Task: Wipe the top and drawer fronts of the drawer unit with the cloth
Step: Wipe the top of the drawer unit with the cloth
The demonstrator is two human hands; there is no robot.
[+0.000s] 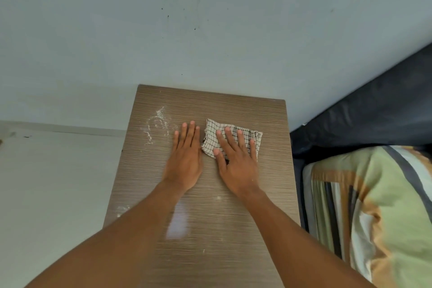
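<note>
Head view: the right grip [236, 161], fingers spread, is pressing a cream checked cloth [211, 140] onto the brown woodgrain drawer unit [233, 110]. The left grip [184, 161] is resting flat alongside, fingers straight.

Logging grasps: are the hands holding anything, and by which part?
Nothing is gripped. The right hand presses flat on the cloth; the left hand lies flat on the bare top.

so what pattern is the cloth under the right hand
The cloth is cream with a thin dark grid check, seen best in the head view.
</note>
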